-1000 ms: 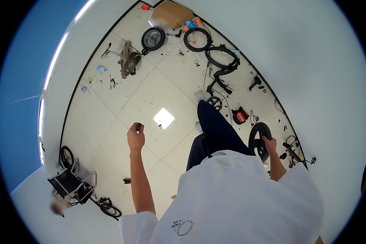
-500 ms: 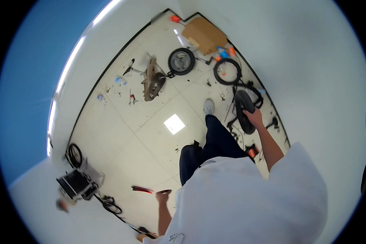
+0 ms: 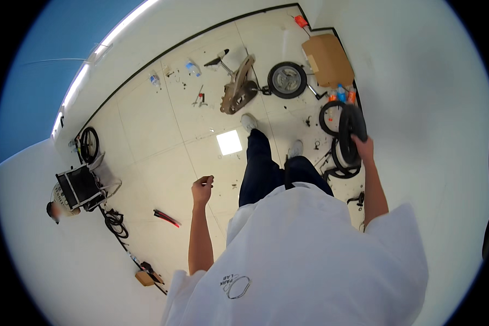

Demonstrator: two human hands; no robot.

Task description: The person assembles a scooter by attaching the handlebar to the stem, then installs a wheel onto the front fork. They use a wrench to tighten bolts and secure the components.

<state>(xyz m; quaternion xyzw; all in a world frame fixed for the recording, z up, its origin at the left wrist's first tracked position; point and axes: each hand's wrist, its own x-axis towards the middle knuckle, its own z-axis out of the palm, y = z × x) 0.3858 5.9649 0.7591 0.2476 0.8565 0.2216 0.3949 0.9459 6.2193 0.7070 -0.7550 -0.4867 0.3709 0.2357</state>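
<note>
My right hand (image 3: 365, 146) grips a thick black tyre (image 3: 353, 122) by its near edge, holding it up off the floor at my right side. The tyre hides part of a thin black ring (image 3: 330, 117) and a dark looped part below it. My left hand (image 3: 202, 190) hangs over the pale floor in front of me, its fingers curled together. Whether something small is in them I cannot make out. To its left lie red-and-black strips (image 3: 167, 218) on the floor.
Ahead lie a brown frame piece with a saddle (image 3: 238, 89) and a small wheel (image 3: 287, 80). A cardboard sheet (image 3: 328, 60) and bottles (image 3: 341, 93) line the right wall. At left, a person (image 3: 62, 204) is beside a black folding chair (image 3: 81, 187); a spoked wheel (image 3: 89, 144) stands behind.
My view has turned left. I have stepped, and both feet now show. The tyre stays in my right hand, further forward; my left hand has risen forward past the strips.
</note>
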